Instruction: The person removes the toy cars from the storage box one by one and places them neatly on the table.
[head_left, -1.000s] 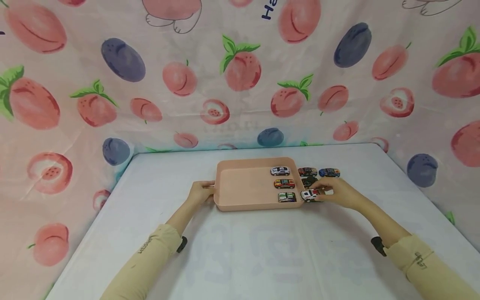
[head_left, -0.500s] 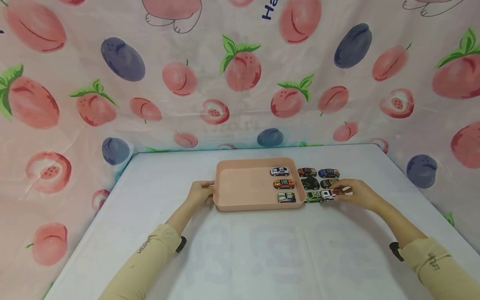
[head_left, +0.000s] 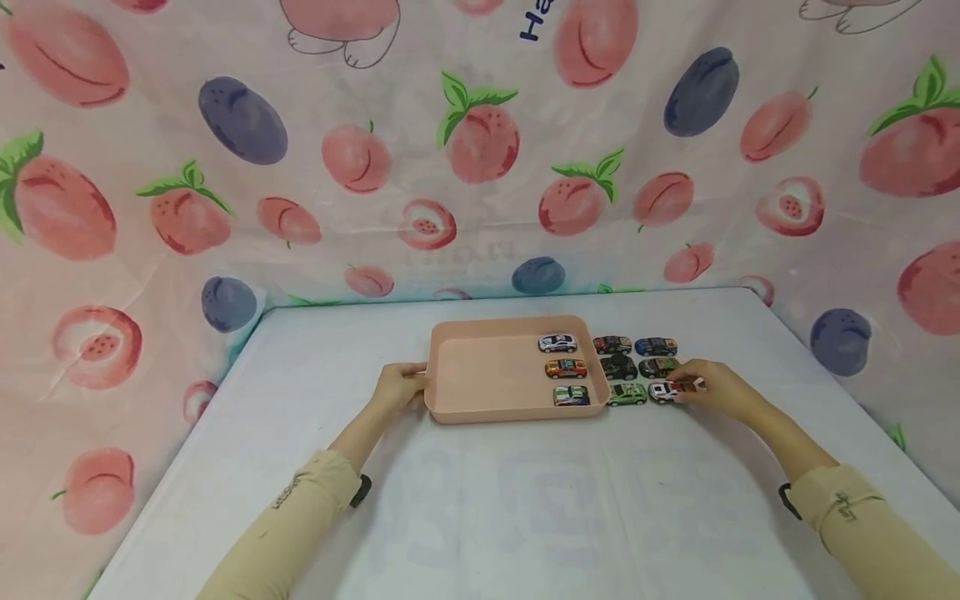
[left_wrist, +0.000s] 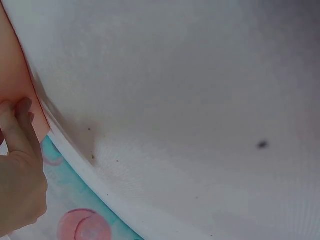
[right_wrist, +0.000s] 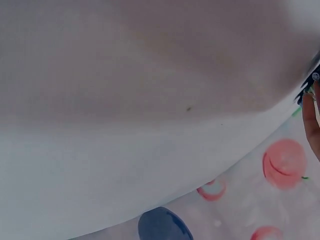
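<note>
My left hand (head_left: 397,387) holds the left edge of a peach-coloured tray (head_left: 487,415); in the left wrist view, its fingers (left_wrist: 22,130) lie against the tray's wall (left_wrist: 15,75). Beyond the tray's right edge, my right hand (head_left: 712,388) pinches the rear of a white and red toy car (head_left: 662,392), which is at table level. A green toy car (head_left: 627,394) sits just left of it. In the tray's right part stand a white toy car (head_left: 557,343), an orange one (head_left: 566,368) and a green-and-white one (head_left: 572,396).
Behind the green and white-red cars are a black toy car (head_left: 618,367), a dark green one (head_left: 660,367), a red-and-black one (head_left: 612,344) and a blue one (head_left: 656,346). A fruit-print cloth (head_left: 480,233) rises behind the white table (head_left: 480,517).
My right hand has carried the white and red car rightward from the tray's right edge, uncovering the green car. A small gap now separates those two cars. My left hand has stayed put.
</note>
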